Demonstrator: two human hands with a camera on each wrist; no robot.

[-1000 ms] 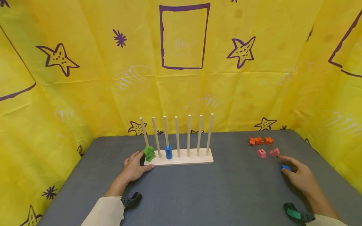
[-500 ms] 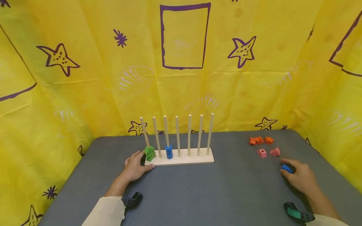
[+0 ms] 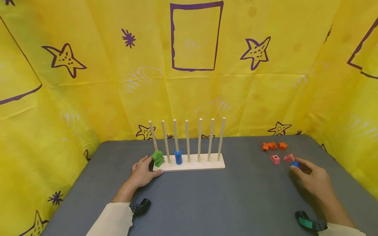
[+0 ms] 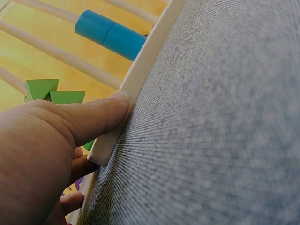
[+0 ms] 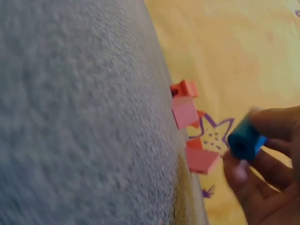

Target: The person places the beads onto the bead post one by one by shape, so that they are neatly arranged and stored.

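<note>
My left hand [image 3: 143, 173] grips the left end of a wooden peg rack [image 3: 203, 166], thumb along its front edge and the other fingers behind. Green angular beads [image 3: 158, 158] sit at the foot of the leftmost peg. Two stacked blue cylinder beads [image 4: 110, 33] are on the third peg from the left. Over at the right, my right hand [image 3: 316, 179] pinches another blue cylinder bead [image 5: 246, 138] between thumb and fingers, raised off the table. The hole in its end shows in the right wrist view. Beside that hand lie two pink beads [image 3: 275, 159].
Orange star-shaped beads [image 3: 283, 146] lie behind the pink ones. The other pegs [image 3: 199, 141] of the rack are bare. A grey cloth covers the table [image 3: 224, 203]. Yellow printed fabric [image 3: 192, 91] hangs behind and at both sides.
My right hand has taken hold of the blue cylinder bead and lifted it, moving slightly forward and left. My left hand stays on the rack's end. The head view has shifted slightly.
</note>
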